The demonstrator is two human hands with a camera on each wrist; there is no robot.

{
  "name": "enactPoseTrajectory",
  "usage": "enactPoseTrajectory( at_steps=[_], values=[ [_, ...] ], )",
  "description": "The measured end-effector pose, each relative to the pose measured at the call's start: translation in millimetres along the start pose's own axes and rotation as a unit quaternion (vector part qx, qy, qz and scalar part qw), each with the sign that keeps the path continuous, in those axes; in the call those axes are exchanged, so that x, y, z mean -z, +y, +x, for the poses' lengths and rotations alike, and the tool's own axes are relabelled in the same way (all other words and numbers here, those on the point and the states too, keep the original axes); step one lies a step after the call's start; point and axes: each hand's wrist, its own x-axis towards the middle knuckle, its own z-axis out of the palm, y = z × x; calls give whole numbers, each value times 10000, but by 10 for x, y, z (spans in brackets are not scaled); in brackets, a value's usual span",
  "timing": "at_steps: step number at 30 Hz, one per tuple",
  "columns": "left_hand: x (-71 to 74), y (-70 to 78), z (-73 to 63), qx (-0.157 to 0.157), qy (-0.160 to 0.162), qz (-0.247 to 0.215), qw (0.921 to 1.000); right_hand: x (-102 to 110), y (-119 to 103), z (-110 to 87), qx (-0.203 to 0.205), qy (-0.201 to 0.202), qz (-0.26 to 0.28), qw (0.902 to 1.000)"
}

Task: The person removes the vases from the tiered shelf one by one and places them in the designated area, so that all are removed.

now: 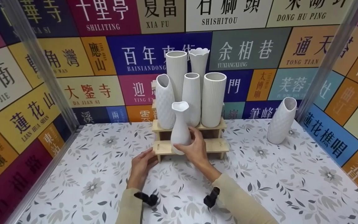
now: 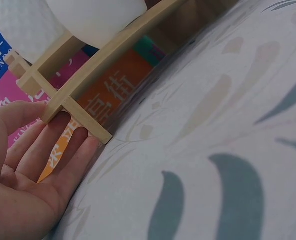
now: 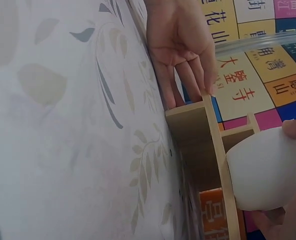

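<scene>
My right hand [image 1: 195,146] grips the lower body of a white narrow-necked vase [image 1: 180,127] with a flared, wavy rim. The vase is upright at the bottom step of a stepped wooden display stand [image 1: 210,145]; in the right wrist view its rounded base [image 3: 263,167] meets that step's board. At the stand's left end, my left hand [image 1: 141,163] holds the corner of the bottom step. The left wrist view shows the thumb at the board's corner and the other fingers [image 2: 80,145] behind the short leg.
Behind on higher steps stand white vases: a slant-mouthed one [image 1: 165,102], a slim one [image 1: 192,99], a ribbed one [image 1: 214,99], a tall cylinder [image 1: 176,67] and a scalloped one [image 1: 199,60]. Another slant-mouthed vase [image 1: 281,121] stands at right on the leaf-patterned tabletop [image 1: 104,180].
</scene>
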Motion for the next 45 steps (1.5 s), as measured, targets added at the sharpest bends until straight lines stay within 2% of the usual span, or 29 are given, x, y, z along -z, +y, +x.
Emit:
enactPoseTrajectory(
  at_steps=[5,12,22,27,36,45],
  values=[
    [28,3,2,-13,-11,15,10000,140,-4,-74,-39,68,-2,10000],
    [54,-2,6,-23,-6,18,10000,449,35,-109,-83,391,-147,9991],
    [100,-8,-8,-128,2,-40,9999,982,168,-54,-270,600,-286,9974],
    [102,-17,-3,-9,35,45,10000,1238,269,-14,-323,743,-386,9960],
    [55,-16,-18,9,15,61,10000,1613,424,86,-789,1033,-591,9898],
    [11,-8,0,35,-35,152,9999,1982,540,179,-1417,1120,-817,9802]
  ],
)
